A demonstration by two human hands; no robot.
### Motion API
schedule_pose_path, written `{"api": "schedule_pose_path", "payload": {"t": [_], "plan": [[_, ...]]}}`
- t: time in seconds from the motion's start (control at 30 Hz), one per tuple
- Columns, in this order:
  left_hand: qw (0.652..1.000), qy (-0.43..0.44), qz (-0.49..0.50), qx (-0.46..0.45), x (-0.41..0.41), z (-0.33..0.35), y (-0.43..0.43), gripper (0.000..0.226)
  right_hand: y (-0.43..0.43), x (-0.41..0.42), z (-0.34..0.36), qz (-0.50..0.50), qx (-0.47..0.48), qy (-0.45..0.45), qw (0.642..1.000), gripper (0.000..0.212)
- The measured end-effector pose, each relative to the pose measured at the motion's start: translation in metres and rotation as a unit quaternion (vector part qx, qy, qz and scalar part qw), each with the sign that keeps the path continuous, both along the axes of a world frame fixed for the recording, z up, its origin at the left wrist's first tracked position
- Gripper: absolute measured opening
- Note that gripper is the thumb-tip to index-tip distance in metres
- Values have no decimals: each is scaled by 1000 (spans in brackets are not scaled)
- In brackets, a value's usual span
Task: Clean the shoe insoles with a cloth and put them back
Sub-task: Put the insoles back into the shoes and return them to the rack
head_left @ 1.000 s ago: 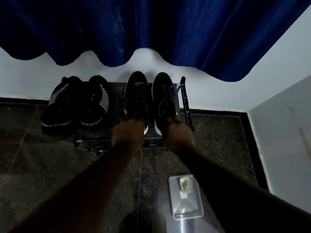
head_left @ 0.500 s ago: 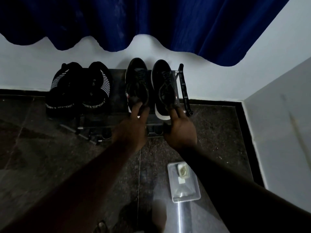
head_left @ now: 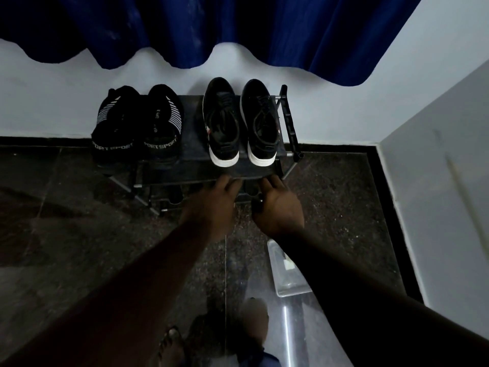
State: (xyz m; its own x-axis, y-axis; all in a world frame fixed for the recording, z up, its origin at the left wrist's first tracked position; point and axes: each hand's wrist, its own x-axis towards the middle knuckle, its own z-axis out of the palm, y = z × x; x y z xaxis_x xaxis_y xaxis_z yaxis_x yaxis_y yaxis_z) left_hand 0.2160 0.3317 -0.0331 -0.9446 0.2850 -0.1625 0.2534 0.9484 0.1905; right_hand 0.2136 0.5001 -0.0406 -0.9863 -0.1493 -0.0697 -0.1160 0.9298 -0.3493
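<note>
A dark blue pleated curtain (head_left: 238, 27) hangs over a white wall (head_left: 53, 102), well beyond both hands. Dark speckled stone floor (head_left: 79, 247) lies beneath the forearms. A low black metal-framed shoe rack (head_left: 190, 170) stands against the wall directly ahead of the hands. On its top shelf, just beyond the fingertips, stand black lace-up sneakers with white soles (head_left: 222, 123), side by side with heels toward the person. One sneaker is in line with each hand. The insoles cannot be made out in the dark openings. Black knit sport shoes with white stripes and lettered heel bands (head_left: 116, 128) sit on the same shelf, off to the outer side of the left hand. A clear rectangular plastic container (head_left: 288, 284) lies on the floor behind the right hand, partly under that forearm. The left hand (head_left: 214, 207) and right hand (head_left: 280, 210) are empty, fingers loosely extended at the shelf's front edge. Contact with the shelf cannot be judged.
</note>
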Motion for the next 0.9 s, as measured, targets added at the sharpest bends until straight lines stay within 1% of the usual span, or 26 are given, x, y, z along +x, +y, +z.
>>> {"api": "schedule_pose_path", "payload": {"t": [0.1, 0.17, 0.3, 0.37, 0.43, 0.5, 0.53, 0.6, 0.7, 0.8, 0.9], "plan": [[999, -26, -23, 10, 11, 6, 8, 64, 3, 20, 2, -16, 16, -10, 1000, 41], [999, -24, -44, 11, 19, 8, 13, 54, 6, 33, 3, -24, 22, -25, 999, 38], [996, -14, -90, 3, 38, 9, 34, 43, 20, 66, -3, -52, 4, -71, 996, 40], [992, -18, -127, 4, 43, 1, 49, 42, 28, 78, -12, -61, 4, -84, 995, 35], [988, -24, -152, 5, 44, -10, 65, 48, 40, 85, -23, -70, 6, -97, 993, 33], [988, -31, -150, 34, 46, -24, 78, 51, 52, 89, -31, -81, 7, -103, 991, 32], [987, -47, -149, 34, 48, -34, 87, 48, 61, 91, -37, -86, 6, -108, 990, 32], [985, -81, -151, 1, 49, -54, 103, 37, 80, 91, -50, -96, 6, -126, 987, 30], [980, -132, -141, -43, 50, -75, 114, 34, 101, 93, -63, -96, 15, -151, 984, 29], [978, -151, -137, -29, 45, -95, 127, 30, 127, 85, -79, -99, 7, -171, 980, 25], [978, -187, -86, -38, 26, -112, 147, 23, 151, 70, -96, -102, 8, -197, 975, 23]]}}
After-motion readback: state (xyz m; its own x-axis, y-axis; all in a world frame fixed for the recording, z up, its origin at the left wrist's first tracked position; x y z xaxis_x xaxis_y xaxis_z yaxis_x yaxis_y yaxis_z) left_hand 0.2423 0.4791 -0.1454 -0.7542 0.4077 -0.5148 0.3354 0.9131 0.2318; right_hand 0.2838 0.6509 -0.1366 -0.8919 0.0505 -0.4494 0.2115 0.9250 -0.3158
